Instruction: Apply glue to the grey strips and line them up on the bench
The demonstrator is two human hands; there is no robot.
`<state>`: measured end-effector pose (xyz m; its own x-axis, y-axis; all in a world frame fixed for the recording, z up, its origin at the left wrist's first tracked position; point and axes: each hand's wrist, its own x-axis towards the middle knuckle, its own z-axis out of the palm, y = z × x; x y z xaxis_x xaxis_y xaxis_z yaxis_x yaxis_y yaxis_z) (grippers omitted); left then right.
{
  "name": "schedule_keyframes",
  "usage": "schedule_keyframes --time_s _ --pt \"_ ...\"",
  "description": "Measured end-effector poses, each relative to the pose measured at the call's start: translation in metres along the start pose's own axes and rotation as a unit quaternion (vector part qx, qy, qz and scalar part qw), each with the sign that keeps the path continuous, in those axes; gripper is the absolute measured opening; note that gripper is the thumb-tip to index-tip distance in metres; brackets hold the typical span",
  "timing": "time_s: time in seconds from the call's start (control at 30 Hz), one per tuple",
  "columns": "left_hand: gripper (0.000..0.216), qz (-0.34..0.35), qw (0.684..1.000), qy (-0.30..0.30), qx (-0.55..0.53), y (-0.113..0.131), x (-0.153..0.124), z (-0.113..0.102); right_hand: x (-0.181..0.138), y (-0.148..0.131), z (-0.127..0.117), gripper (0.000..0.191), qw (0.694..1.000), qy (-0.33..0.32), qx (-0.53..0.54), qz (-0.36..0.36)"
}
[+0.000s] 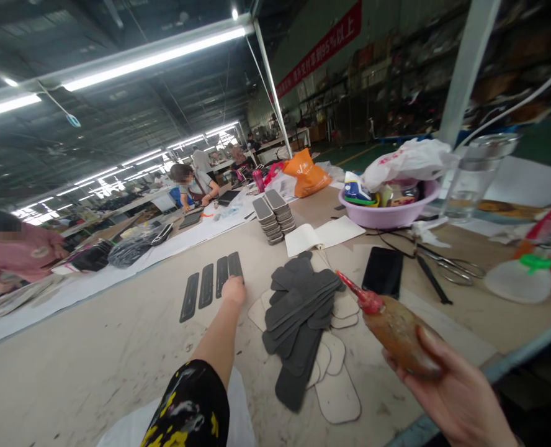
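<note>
My left hand (234, 290) reaches out over the worktable (94, 347) and rests, fingers curled, on the near end of the rightmost of several dark strips (210, 282) laid side by side. My right hand (447, 385) holds a brown glue bottle with a red nozzle (391, 326), its tip pointing left toward a fanned pile of dark grey insole pieces (298, 310) lying on pale insole-shaped boards (335, 391).
A black phone (383, 271), scissors (447, 266) and an open notebook (324, 236) lie beyond the pile. Two stacks of grey pads (273, 217), a pink basin (387, 211), a glass jar (475, 177) and an orange bag (306, 174) stand further back. Other people work at the left.
</note>
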<state>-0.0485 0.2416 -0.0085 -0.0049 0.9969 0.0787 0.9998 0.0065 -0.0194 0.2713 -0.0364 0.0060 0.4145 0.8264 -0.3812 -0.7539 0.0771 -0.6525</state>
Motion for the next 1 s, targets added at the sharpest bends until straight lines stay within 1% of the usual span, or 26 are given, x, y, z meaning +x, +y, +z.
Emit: schedule_keyframes --time_s 0.13,0.2,0.27,0.37,0.43,0.5,0.63,0.7,0.77,0.83,0.9,0.93,0.97,1.0 --pt "0.03 -0.019 0.997 0.043 -0.055 0.003 -0.018 -0.008 -0.003 -0.004 0.004 0.041 0.999 -0.021 0.022 0.012" --pt "0.032 -0.01 0.995 0.048 -0.089 0.009 -0.032 -0.012 -0.003 -0.004 0.003 0.042 0.999 -0.031 0.026 0.011" --pt "0.033 0.034 0.991 0.029 -0.13 0.019 -0.048 -0.013 -0.003 -0.004 0.001 0.041 0.999 -0.037 0.025 0.006" --pt "0.029 0.125 0.974 -0.032 -0.184 0.036 -0.073 -0.01 -0.004 -0.005 -0.002 0.038 0.999 -0.036 0.03 0.0" --pt "0.03 0.156 0.964 -0.068 -0.204 0.044 -0.085 -0.006 -0.005 -0.006 -0.003 0.037 0.999 -0.032 0.039 0.002" --pt "0.03 0.158 0.96 -0.085 -0.216 0.05 -0.091 -0.002 -0.006 -0.008 -0.002 0.037 0.999 -0.028 0.046 0.007" --pt "0.026 0.129 0.957 -0.092 -0.243 0.055 -0.094 0.001 -0.007 -0.009 0.0 0.039 0.998 -0.032 0.059 0.012" --pt "0.024 0.122 0.954 -0.081 -0.262 0.058 -0.096 -0.002 -0.006 -0.008 0.001 0.042 0.997 -0.033 0.062 0.01" --pt "0.021 0.122 0.948 -0.056 -0.289 0.061 -0.099 -0.008 -0.006 -0.008 0.001 0.045 0.997 -0.032 0.064 0.009" --pt "0.018 0.122 0.937 -0.027 -0.326 0.063 -0.105 -0.017 -0.006 -0.007 0.001 0.048 0.997 -0.032 0.066 0.009" --pt "0.016 0.115 0.926 -0.004 -0.36 0.059 -0.111 -0.029 -0.007 -0.007 0.0 0.048 0.997 -0.038 0.067 0.011" --pt "0.018 0.109 0.917 0.007 -0.383 0.055 -0.115 -0.036 -0.008 -0.006 -0.001 0.048 0.997 -0.041 0.065 0.012" --pt "0.02 0.103 0.902 0.014 -0.418 0.048 -0.12 -0.043 -0.009 -0.007 -0.001 0.048 0.997 -0.045 0.063 0.013" --pt "0.024 0.098 0.879 0.014 -0.466 0.038 -0.126 -0.049 -0.011 -0.007 -0.001 0.047 0.997 -0.047 0.06 0.013"
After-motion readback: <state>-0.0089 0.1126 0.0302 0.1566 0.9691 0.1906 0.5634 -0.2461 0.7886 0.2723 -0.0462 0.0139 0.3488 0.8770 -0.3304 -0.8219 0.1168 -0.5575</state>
